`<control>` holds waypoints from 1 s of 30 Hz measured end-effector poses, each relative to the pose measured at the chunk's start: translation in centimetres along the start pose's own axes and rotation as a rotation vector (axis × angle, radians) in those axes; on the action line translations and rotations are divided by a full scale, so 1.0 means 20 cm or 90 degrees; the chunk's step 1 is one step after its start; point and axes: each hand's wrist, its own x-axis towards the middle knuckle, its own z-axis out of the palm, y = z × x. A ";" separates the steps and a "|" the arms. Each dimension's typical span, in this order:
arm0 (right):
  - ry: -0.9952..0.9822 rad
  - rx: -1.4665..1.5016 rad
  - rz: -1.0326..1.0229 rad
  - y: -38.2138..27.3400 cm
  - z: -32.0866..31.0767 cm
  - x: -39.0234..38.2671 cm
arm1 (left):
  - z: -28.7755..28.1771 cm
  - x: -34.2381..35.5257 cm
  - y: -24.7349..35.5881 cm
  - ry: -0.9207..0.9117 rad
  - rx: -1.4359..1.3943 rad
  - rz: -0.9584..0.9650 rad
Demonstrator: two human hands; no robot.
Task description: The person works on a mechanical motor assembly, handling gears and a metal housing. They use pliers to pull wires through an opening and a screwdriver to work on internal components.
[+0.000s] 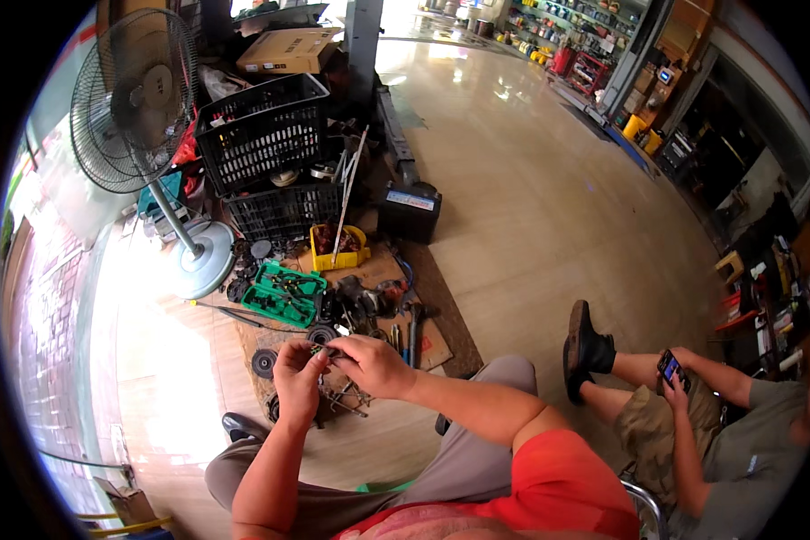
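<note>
My left hand (pixel 298 376) and my right hand (pixel 375 365) meet in front of me, above the parts on the floor. Between their fingertips is a small dark part (pixel 330 352), gripped from both sides; its exact kind is too small to make out. Just beyond the hands, a black round wheel-like part (pixel 322 334) lies on the cardboard, with another black ring-shaped part (pixel 264 363) left of my left hand. Farther off lies an opened green tool case (pixel 284 293) holding dark tools. A hammer (pixel 415 333) rests to the right, and loose metal pieces (pixel 346 396) lie partly hidden below my hands.
A yellow bin (pixel 340 256) sits before stacked black crates (pixel 265 135). A standing fan (pixel 144 99) is at left, a black battery (pixel 409 212) beyond the cardboard (pixel 454 324). At right, a seated person (pixel 729 432) holds a phone (pixel 671 370).
</note>
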 end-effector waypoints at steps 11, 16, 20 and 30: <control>0.078 -0.123 -0.154 -0.01 -0.05 0.03 | 0.02 -0.01 0.03 0.021 0.099 0.005; 0.091 -0.187 -0.177 0.08 -0.07 0.00 | 0.02 -0.02 0.00 -0.042 0.231 0.077; 0.076 -0.249 -0.125 0.02 -0.11 0.04 | 0.01 -0.04 0.03 -0.101 0.333 0.061; 0.096 -0.206 -0.122 0.14 -0.14 0.02 | 0.03 -0.06 0.13 -0.189 0.274 0.043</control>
